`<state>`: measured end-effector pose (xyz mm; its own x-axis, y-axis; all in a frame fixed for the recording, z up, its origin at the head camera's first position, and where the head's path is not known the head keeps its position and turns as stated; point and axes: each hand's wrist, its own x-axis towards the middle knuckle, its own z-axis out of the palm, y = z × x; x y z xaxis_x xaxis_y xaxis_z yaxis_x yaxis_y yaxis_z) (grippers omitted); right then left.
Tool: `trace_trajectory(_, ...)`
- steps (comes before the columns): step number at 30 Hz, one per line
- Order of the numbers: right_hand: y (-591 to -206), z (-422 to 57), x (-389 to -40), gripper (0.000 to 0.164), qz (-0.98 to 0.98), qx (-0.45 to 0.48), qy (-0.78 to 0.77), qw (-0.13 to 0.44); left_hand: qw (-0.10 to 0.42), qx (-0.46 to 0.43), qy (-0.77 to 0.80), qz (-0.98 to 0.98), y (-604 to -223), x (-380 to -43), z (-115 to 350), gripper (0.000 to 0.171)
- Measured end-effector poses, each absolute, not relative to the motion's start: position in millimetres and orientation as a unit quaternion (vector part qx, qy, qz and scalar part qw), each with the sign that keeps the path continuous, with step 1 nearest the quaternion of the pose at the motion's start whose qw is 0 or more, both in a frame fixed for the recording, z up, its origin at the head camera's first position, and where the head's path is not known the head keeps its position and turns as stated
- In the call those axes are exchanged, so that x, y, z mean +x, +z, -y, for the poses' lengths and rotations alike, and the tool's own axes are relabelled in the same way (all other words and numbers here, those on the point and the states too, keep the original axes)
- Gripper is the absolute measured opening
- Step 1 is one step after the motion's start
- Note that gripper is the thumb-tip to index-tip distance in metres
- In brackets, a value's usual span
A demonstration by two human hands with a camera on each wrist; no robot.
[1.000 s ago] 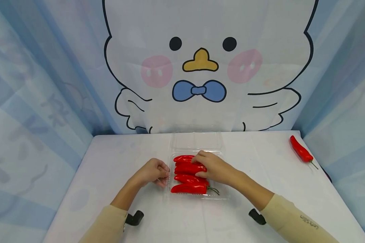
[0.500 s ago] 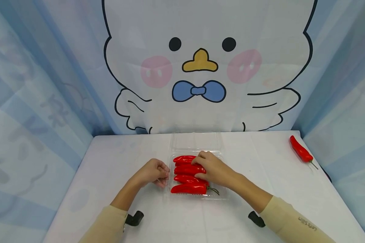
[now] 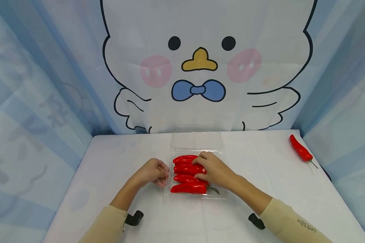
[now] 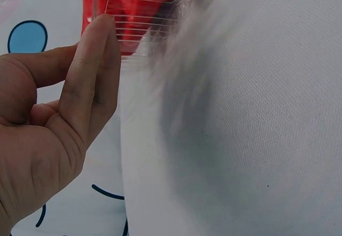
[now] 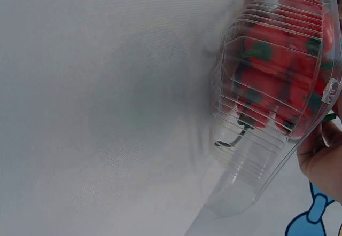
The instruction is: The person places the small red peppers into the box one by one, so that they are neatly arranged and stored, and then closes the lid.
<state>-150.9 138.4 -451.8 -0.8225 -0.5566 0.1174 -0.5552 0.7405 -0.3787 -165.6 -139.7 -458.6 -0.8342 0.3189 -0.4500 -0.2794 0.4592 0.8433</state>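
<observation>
In the head view, a clear plastic box (image 3: 214, 195) sits mid-table with several red chili peppers (image 3: 188, 188) lying crosswise inside. My right hand (image 3: 216, 170) reaches in from the right, fingers and thumb on either side of a red chili pepper (image 3: 187, 168) in the middle of the pile. At the box's left wall is my left hand (image 3: 155, 172); the left wrist view shows its long fingers (image 4: 85, 76) fairly straight against the ribbed plastic. The right wrist view shows green stems through the ribbed wall (image 5: 251, 140), and only part of my right hand (image 5: 323, 158).
The box's clear lid (image 3: 196, 141) stands folded back behind it. Another red chili pepper (image 3: 301, 150) lies alone near the far right corner of the white table (image 3: 261, 152). A cartoon-printed curtain (image 3: 197, 114) hangs behind the table.
My right hand shifts very slightly while staying on the peppers. The left hand stays at the box's wall, and the box and the lone pepper stay put.
</observation>
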Motion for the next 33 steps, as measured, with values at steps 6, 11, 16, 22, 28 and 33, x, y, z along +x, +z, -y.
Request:
trace_trajectory(6,-454.4,-138.4,-150.4,0.046,-0.934,-0.296,-0.200,-0.004,0.288,0.010,0.518,-0.805,-460.5,-166.3,140.7,0.009)
trace_trajectory(11,-456.0,-138.0,-150.4,0.046,-0.936,-0.294,-0.192,-0.014,0.287,0.012,0.518,-0.805,-460.4,-165.9,141.1,0.009)
trace_trajectory(16,-457.5,-138.8,-150.5,0.048,-0.938,-0.290,-0.187,-0.020,0.289,0.012,0.517,-0.806,-460.2,-166.3,141.0,0.009)
trace_trajectory(22,-459.0,-140.6,-150.9,0.049,-0.940,-0.285,-0.188,-0.018,0.291,0.011,0.517,-0.805,-459.7,-166.9,140.7,0.009)
trace_trajectory(28,-458.0,-141.0,-150.6,0.049,-0.940,-0.284,-0.190,-0.014,0.291,0.008,0.516,-0.806,-460.6,-167.5,140.3,0.009)
trace_trajectory(33,-456.5,-141.5,-149.5,0.048,-0.938,-0.284,-0.195,-0.017,0.289,0.009,0.512,-0.809,-460.8,-167.7,140.2,0.010)
